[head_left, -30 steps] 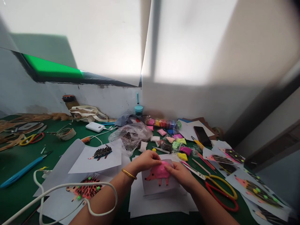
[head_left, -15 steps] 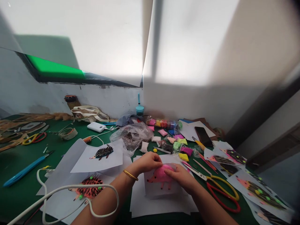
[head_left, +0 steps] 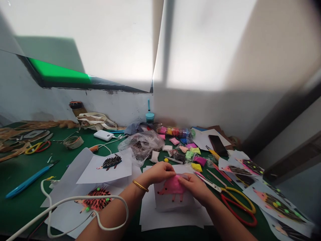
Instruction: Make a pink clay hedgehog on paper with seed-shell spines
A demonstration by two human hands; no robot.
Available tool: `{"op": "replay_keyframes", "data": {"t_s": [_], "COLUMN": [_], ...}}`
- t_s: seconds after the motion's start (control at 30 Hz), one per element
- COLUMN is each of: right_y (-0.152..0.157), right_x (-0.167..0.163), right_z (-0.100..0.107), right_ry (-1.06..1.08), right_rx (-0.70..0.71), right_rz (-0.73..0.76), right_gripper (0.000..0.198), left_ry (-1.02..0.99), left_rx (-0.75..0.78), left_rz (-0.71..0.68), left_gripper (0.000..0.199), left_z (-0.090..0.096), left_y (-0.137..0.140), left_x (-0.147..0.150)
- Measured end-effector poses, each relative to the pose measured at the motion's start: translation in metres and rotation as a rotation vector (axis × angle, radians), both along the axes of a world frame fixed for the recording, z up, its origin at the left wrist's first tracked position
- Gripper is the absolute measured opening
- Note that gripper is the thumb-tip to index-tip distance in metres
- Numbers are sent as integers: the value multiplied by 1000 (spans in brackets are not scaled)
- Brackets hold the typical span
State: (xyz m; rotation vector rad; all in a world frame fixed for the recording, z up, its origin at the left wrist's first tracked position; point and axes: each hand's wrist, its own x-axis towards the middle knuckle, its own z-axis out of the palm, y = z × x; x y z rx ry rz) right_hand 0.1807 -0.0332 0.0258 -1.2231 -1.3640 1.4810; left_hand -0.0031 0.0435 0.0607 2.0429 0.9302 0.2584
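My left hand (head_left: 164,171) is closed in a pinch at the top edge of a small sheet of paper (head_left: 163,203). On this sheet is a pink clay hedgehog (head_left: 173,184) with a dark eye, a dark nose and short legs. My right hand (head_left: 193,187) grips the sheet's upper right side, its thumb pressing on the pink clay and its other fingers mostly hidden behind the paper. A stack of white paper (head_left: 173,221) lies on the table just under the held sheet.
Scissors (head_left: 225,190) with red and yellow handles lie right of my hands, near several hedgehog pictures (head_left: 278,204). Clay packets (head_left: 197,167) and a plastic bag (head_left: 142,144) lie beyond. A white cable (head_left: 85,198) loops across at left; a blue tool (head_left: 28,184) lies further left.
My hands remain on the sheet with the pink hedgehog. My left hand has shifted slightly to the right along its top edge, and my right thumb has moved slightly.
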Motion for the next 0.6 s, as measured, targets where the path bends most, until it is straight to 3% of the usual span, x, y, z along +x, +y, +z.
{"op": "replay_keyframes", "data": {"t_s": [0.27, 0.6], "right_y": [0, -1], "right_x": [6, 3], "right_z": [-6, 4], "right_ry": [12, -17], "right_rx": [-52, -75], "right_rz": [24, 39], "right_gripper": [41, 41], "left_ry": [7, 11], "left_rx": [28, 29], "left_rz": [17, 17], "left_gripper": [27, 28], "left_z": [-2, -2], "left_y": [1, 5], "left_x": [4, 0]}}
